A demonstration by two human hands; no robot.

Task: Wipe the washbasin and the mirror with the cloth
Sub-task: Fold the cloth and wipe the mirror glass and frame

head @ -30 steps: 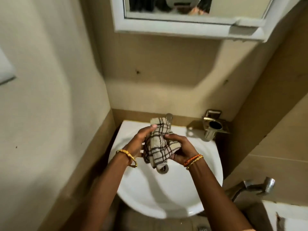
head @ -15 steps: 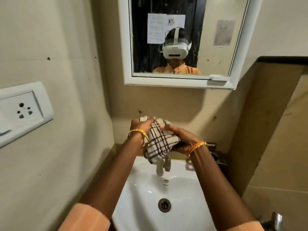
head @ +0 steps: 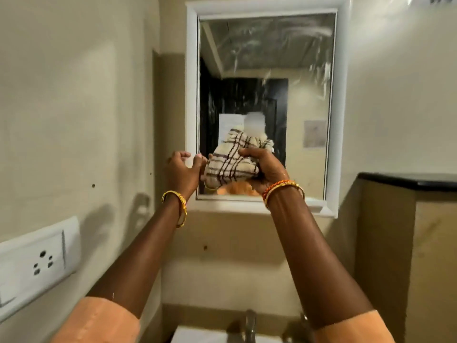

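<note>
A bunched cream cloth (head: pixel 232 162) with dark checks is up in front of the lower part of the white-framed mirror (head: pixel 267 70). My right hand (head: pixel 265 169) grips the cloth from the right. My left hand (head: pixel 183 169) is just left of the cloth, its fingers spread and loosely bent, fingertips at the cloth's edge by the mirror frame. The mirror glass shows smears across its upper half. Only the back rim of the white washbasin (head: pixel 205 335) shows at the bottom, with the tap (head: pixel 250 325) above it.
A white socket plate (head: pixel 37 263) sits on the left wall. A dark ledge (head: pixel 408 180) tops the tiled block on the right. Walls stand close on both sides of the basin.
Both hands have risen with the cloth from over the basin to the mirror's lower part. The left hand has come off the cloth. The view has tilted upward.
</note>
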